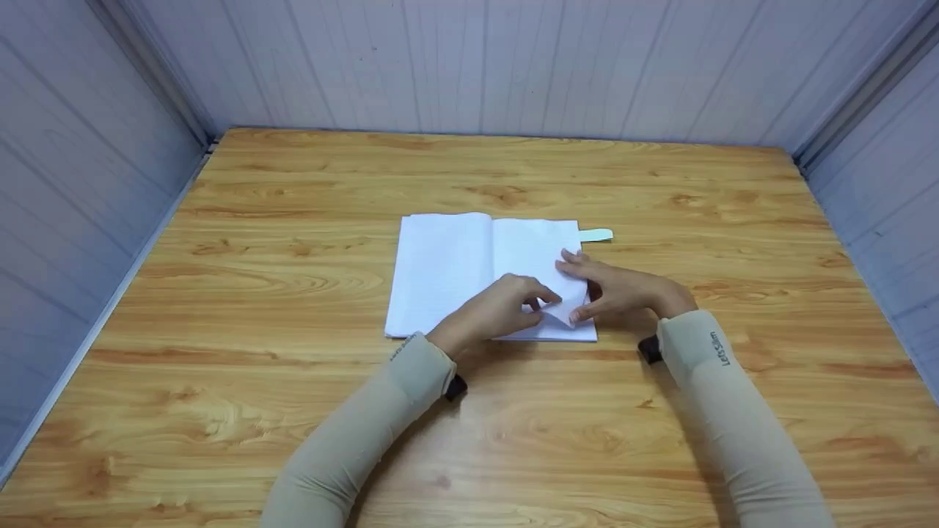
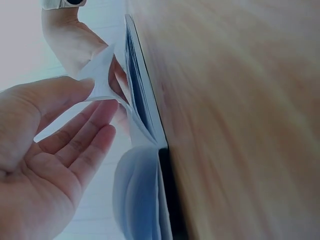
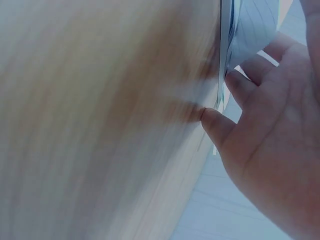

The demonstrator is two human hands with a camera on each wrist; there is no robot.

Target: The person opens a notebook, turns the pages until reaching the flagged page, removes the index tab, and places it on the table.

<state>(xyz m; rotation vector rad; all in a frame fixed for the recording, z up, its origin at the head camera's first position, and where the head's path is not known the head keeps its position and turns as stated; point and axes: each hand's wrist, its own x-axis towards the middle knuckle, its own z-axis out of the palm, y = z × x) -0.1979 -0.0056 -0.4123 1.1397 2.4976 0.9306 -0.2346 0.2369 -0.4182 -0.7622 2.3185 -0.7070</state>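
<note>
An open notebook (image 1: 440, 264) with pale, lined pages lies flat on the table. My left hand (image 1: 502, 304) reaches across its lower middle and pinches a right-hand page (image 2: 102, 72) between thumb and fingers. That page's lower corner is lifted and bent, as the left wrist view shows. At the notebook's right edge, my right hand (image 1: 620, 286) touches the same page, its fingers spread and loosely bent. In the right wrist view the raised lined page (image 3: 255, 30) partly hides those fingertips.
A pale green strip (image 1: 596, 235) sticks out past the notebook's upper right edge. The wooden table (image 1: 293, 191) meets a panelled wall (image 1: 455, 66) at the back, with more walls at left and right. Each wrist carries a small dark device.
</note>
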